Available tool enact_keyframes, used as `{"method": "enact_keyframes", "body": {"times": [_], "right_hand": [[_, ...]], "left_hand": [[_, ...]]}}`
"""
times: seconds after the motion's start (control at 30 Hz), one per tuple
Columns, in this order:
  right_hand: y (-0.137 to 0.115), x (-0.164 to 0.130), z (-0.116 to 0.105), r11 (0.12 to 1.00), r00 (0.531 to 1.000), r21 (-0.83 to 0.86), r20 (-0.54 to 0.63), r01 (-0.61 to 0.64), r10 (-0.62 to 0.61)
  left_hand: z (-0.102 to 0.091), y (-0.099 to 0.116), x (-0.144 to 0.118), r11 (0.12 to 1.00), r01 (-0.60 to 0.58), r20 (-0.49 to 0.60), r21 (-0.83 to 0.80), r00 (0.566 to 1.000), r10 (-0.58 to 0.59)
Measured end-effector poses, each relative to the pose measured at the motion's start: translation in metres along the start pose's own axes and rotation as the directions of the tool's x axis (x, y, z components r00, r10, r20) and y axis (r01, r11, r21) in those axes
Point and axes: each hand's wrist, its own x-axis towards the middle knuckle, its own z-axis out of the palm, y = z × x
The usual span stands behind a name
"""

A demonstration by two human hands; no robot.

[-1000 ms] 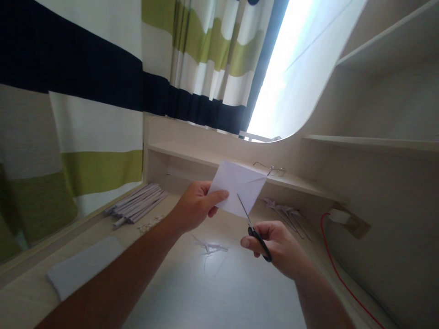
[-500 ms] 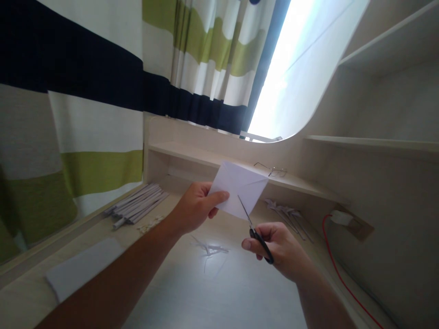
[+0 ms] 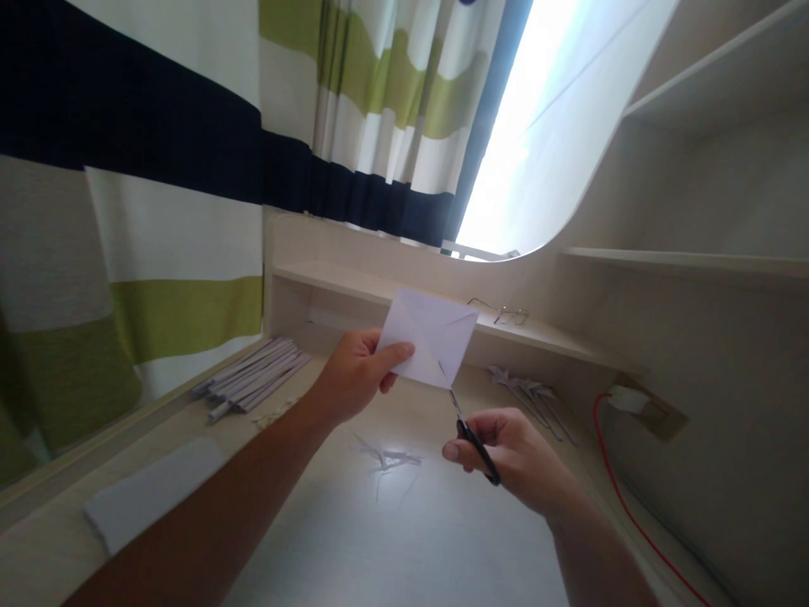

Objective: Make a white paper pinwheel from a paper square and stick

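Note:
A square white sheet of paper point(image 3: 425, 324) with diagonal creases is pinched at its left edge by my left hand point(image 3: 361, 371), thumb on top. My right hand point(image 3: 506, 455) grips a pair of black-handled scissors point(image 3: 468, 434), fingers wrapped round the handles. The blades point up and left, and they meet the paper's lower right corner. A slit shows at the upper right corner of the sheet. Under the hands, thin paper offcuts point(image 3: 388, 459) lie on the white desk point(image 3: 404, 539).
Rolled paper sticks point(image 3: 253, 379) lie in a bundle at the left, above a stack of white paper point(image 3: 155, 489). Paper pinwheels on sticks point(image 3: 531, 396) rest at the back right. Eyeglasses point(image 3: 511, 316) sit on the shelf point(image 3: 341, 281). A red cable point(image 3: 616, 489) runs down the right.
My left hand has turned the paper slightly and moved it a little left. The scissor blades, earlier over the sheet, now meet its lower right corner.

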Motion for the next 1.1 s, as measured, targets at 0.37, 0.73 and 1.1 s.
{"method": "enact_keyframes", "body": {"times": [0.37,0.73,1.1], "right_hand": [[0.004,-0.002,-0.003,0.999,0.999,-0.03,-0.042,-0.032,0.03],[0.007,-0.004,-0.008,0.998,0.998,-0.065,-0.063,0.007,-0.011],[-0.009,-0.008,-0.01,0.998,0.988,0.016,-0.147,0.054,-0.051]], "left_hand": [[-0.002,-0.008,0.004,1.0,-0.02,-0.085,0.019,0.996,0.022],[-0.003,-0.013,0.007,0.999,-0.041,-0.169,0.0,0.985,0.04],[-0.001,-0.012,0.006,1.0,-0.03,-0.145,0.006,0.989,0.031]]}}
